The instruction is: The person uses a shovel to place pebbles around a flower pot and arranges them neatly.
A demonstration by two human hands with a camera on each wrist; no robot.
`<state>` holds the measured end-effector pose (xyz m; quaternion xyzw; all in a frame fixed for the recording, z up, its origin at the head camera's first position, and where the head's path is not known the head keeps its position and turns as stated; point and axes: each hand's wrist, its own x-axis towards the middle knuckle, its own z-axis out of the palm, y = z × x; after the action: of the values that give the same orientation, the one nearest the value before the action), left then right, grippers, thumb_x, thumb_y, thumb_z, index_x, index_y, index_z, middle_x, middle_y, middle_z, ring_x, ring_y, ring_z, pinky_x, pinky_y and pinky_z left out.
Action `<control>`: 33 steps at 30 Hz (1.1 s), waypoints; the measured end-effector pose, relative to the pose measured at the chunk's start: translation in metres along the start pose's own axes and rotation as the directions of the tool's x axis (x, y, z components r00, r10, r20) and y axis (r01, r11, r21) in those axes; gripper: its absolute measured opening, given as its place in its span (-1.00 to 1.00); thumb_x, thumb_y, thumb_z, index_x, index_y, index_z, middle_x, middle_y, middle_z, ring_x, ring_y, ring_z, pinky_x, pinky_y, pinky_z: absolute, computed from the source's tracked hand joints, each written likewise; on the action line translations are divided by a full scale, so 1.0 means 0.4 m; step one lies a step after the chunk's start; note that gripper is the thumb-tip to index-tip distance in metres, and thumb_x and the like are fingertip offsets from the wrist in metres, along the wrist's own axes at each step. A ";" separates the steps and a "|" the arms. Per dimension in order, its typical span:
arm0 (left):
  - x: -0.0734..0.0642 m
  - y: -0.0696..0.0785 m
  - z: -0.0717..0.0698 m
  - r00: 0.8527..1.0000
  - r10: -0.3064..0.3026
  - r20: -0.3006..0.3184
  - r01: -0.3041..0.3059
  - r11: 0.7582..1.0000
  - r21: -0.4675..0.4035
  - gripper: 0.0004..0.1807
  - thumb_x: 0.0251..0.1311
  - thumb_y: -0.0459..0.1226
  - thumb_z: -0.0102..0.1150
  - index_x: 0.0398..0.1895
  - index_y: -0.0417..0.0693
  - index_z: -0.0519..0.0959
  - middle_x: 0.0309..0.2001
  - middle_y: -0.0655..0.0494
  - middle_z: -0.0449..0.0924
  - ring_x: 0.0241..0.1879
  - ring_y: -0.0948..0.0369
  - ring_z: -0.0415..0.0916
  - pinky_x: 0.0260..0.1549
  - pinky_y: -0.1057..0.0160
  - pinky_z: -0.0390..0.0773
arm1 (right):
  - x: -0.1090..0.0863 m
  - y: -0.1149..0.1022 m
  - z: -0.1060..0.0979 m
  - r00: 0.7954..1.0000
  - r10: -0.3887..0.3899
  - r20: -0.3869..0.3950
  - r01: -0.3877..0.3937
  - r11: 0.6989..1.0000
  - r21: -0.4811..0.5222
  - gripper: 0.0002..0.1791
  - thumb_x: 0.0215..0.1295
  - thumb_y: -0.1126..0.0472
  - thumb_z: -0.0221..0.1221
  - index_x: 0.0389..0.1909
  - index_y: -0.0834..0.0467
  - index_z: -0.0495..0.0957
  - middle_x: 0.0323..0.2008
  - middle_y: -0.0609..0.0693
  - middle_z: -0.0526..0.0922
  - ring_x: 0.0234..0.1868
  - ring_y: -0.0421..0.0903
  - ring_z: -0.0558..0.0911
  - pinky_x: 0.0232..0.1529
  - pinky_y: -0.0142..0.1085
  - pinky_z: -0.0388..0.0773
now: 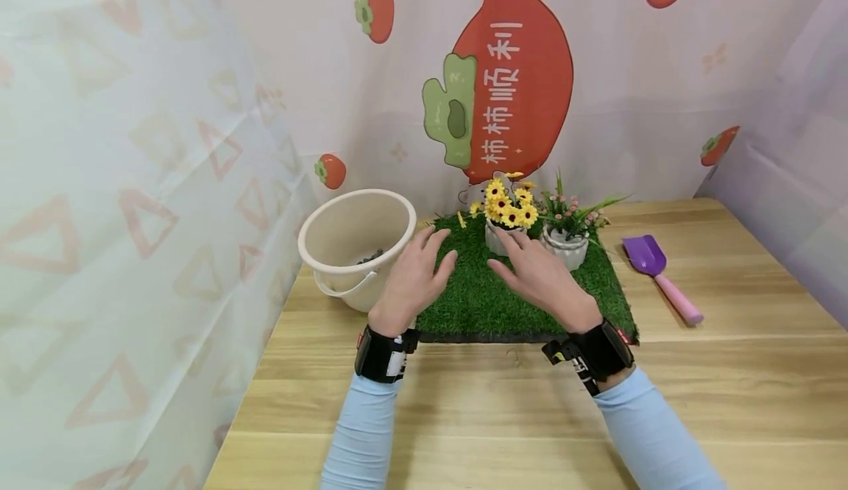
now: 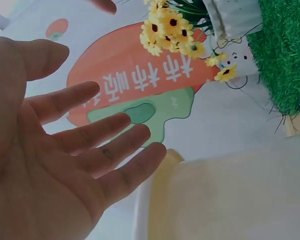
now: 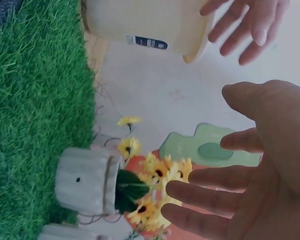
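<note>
My left hand hovers beside the cream bucket, its fingers spread and holding nothing. Dark bits lie at the bottom of the bucket, partly hidden by its wall. Over the green turf mat my right hand is held up with fingers extended, nothing in it. Just beyond its fingertips stands a white pot of yellow flowers; the pot shows whole in the right wrist view. To its right is a second white pot with small pink flowers and grassy leaves.
A small shovel with a purple blade and pink handle lies on the wooden table, right of the mat. Behind the table hangs a white cloth printed with persimmons. Another patterned cloth covers the left side.
</note>
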<state>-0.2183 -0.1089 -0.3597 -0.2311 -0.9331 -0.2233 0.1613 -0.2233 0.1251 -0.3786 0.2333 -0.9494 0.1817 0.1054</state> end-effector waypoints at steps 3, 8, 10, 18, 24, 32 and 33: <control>0.000 0.004 -0.013 0.999 0.024 -0.029 -0.024 1.000 0.008 -0.52 0.50 -0.08 -0.10 0.34 -0.11 0.38 0.35 -0.22 0.34 0.34 -0.08 0.34 0.28 -0.03 0.39 | 0.009 -0.009 -0.006 1.000 -0.018 0.010 0.018 1.000 0.007 -0.30 0.53 -0.07 -0.06 0.54 0.09 0.00 0.39 0.27 0.29 0.32 0.21 0.40 0.24 0.04 0.39; 0.005 0.006 -0.041 0.993 0.063 -0.104 -0.063 0.998 0.005 -0.56 0.47 -0.14 -0.05 0.28 -0.18 0.43 0.28 -0.27 0.40 0.28 -0.13 0.40 0.24 -0.05 0.43 | 0.030 -0.024 -0.018 0.998 -0.067 0.015 0.067 0.998 0.019 -0.32 0.53 -0.08 -0.07 0.53 0.09 0.02 0.41 0.24 0.27 0.37 0.19 0.36 0.29 0.01 0.37; 0.009 0.004 -0.051 0.989 0.071 -0.127 -0.071 0.997 0.007 -0.57 0.47 -0.15 -0.04 0.26 -0.19 0.45 0.26 -0.27 0.42 0.26 -0.14 0.41 0.23 -0.05 0.43 | 0.040 -0.032 -0.024 0.996 -0.084 0.017 0.084 0.996 0.023 -0.32 0.53 -0.09 -0.08 0.54 0.09 0.02 0.43 0.23 0.25 0.38 0.18 0.36 0.29 0.00 0.38; 0.012 -0.017 -0.090 0.985 0.050 -0.165 -0.045 0.998 0.031 -0.60 0.47 -0.15 -0.05 0.24 -0.15 0.47 0.24 -0.24 0.45 0.24 -0.12 0.42 0.22 -0.06 0.43 | 0.079 -0.063 -0.044 0.995 -0.088 0.045 0.087 0.996 0.016 -0.30 0.53 -0.13 -0.10 0.54 0.04 0.00 0.45 0.25 0.20 0.40 0.17 0.33 0.26 0.01 0.41; 0.008 -0.047 -0.109 0.979 0.050 -0.196 -0.037 0.997 0.067 -0.59 0.46 -0.16 -0.04 0.23 -0.19 0.47 0.21 -0.22 0.47 0.22 -0.11 0.43 0.22 -0.05 0.43 | 0.101 -0.079 -0.048 0.989 -0.140 0.042 0.139 0.990 0.028 -0.33 0.53 -0.08 -0.08 0.52 0.10 0.04 0.40 0.21 0.30 0.35 0.12 0.40 0.28 -0.05 0.40; -0.010 -0.100 -0.142 0.971 0.017 -0.237 0.000 0.997 0.073 -0.60 0.44 -0.20 -0.02 0.21 -0.23 0.48 0.20 -0.27 0.47 0.22 -0.16 0.42 0.24 -0.09 0.39 | 0.124 -0.088 -0.047 0.985 -0.153 0.078 0.147 0.986 0.083 -0.33 0.54 -0.11 -0.11 0.53 0.08 0.02 0.42 0.18 0.28 0.39 0.10 0.35 0.35 -0.07 0.32; -0.013 -0.109 -0.147 0.970 0.016 -0.243 0.003 0.997 0.077 -0.61 0.43 -0.20 -0.02 0.20 -0.24 0.49 0.19 -0.28 0.47 0.21 -0.17 0.42 0.23 -0.10 0.39 | 0.127 -0.087 -0.047 0.984 -0.159 0.077 0.152 0.985 0.083 -0.33 0.54 -0.10 -0.11 0.53 0.08 0.02 0.42 0.18 0.28 0.40 0.10 0.34 0.36 -0.07 0.31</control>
<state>-0.2243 -0.1740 -0.3268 -0.1986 -0.9136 -0.2132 0.2838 -0.2486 0.0831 -0.3368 0.3179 -0.9242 0.1992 0.0705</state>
